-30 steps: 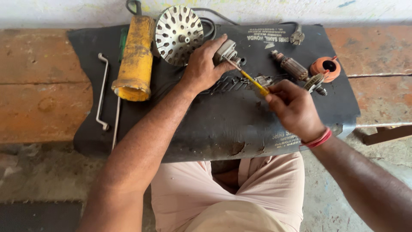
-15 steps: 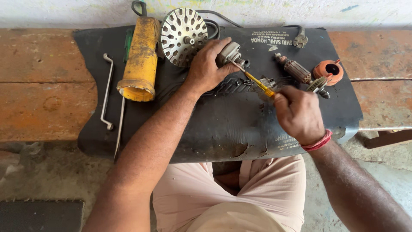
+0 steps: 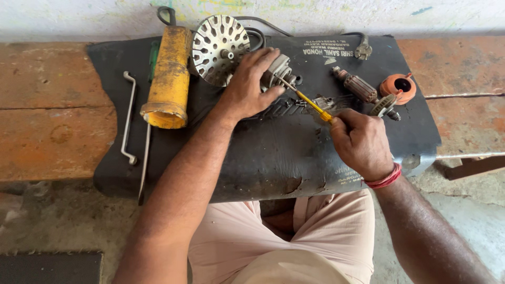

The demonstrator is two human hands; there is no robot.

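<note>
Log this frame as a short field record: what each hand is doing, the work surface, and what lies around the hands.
Left hand: left hand clamps a small grey metal motor housing against the mat.
Right hand: right hand grips a yellow-handled screwdriver, tip set at the housing.
Surface: black rubber mat laid over a worn orange-brown bench.
Left of hands: yellow cylindrical tool body, slotted round metal fan disc, bent steel rod.
Right of hands: copper-wound armature, orange plastic cap.
</note>
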